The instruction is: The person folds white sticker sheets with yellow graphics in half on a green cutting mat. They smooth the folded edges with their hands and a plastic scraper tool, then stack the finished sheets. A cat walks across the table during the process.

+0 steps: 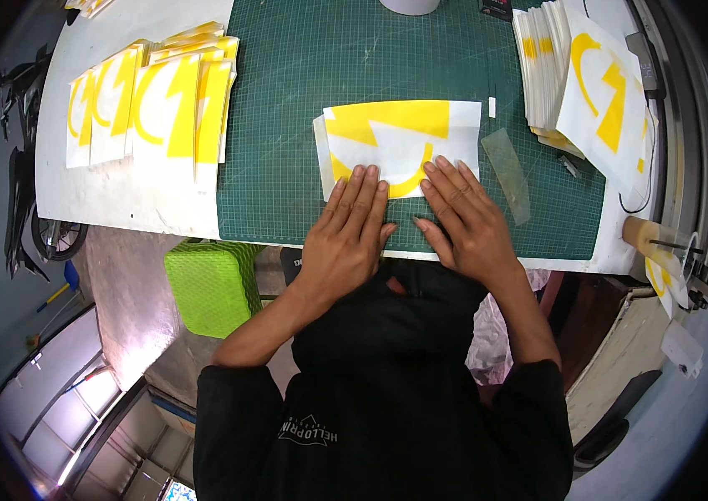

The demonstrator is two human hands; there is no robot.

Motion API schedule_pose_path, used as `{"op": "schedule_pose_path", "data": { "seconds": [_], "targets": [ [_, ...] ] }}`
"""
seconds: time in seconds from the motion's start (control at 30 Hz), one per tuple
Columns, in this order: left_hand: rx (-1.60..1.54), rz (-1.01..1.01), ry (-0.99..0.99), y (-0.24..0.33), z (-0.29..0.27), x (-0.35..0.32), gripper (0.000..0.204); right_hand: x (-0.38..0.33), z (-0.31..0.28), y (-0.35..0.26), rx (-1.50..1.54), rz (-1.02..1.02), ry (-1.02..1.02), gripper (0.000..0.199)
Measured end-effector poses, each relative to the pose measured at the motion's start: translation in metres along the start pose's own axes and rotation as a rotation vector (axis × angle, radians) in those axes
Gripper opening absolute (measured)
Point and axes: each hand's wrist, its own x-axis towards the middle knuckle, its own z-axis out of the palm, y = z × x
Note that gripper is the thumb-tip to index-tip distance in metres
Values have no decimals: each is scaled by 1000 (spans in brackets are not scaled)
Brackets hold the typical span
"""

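Observation:
A white sheet with a yellow lightning-and-arc sticker (404, 138) lies on the green cutting mat (304, 125), with another sheet edge showing under it at the left. My left hand (347, 235) rests flat on the mat, its fingertips pressing the sheet's near edge. My right hand (464, 217) lies flat beside it, fingers spread on the sheet's lower right part. Neither hand grips anything.
A fanned pile of similar yellow-and-white sheets (149, 104) lies on the white table at the left. A taller stack (579, 79) sits at the right. A clear plastic strip (511, 174) lies right of my hand. A green stool (213, 284) stands below the table edge.

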Motion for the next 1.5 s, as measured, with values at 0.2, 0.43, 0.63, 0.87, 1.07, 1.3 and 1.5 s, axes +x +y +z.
{"op": "schedule_pose_path", "data": {
  "seconds": [0.2, 0.43, 0.63, 0.87, 1.07, 1.3, 1.5],
  "targets": [
    [3, -10, 2, -1, 6, -3, 57, 0, 1, 1, -8, 8, -21, 47],
    [3, 0, 10, -2, 7, -4, 57, -2, 4, 2, -8, 19, -15, 47],
    [1, -8, 15, -2, 8, -5, 56, -3, 4, 0, -38, 36, -19, 46],
    [64, -95, 15, 4, 5, -13, 57, -15, 1, -3, -130, 107, -9, 46],
    [61, -130, 17, 5, 5, -17, 58, -16, 1, -3, -116, 127, 18, 47],
    [55, -143, -4, 6, 3, -17, 58, -16, 1, -3, -121, 127, 25, 48],
    [48, -146, -1, 6, 6, -18, 58, -16, 4, -2, -116, 111, 43, 49]
  ]
}}
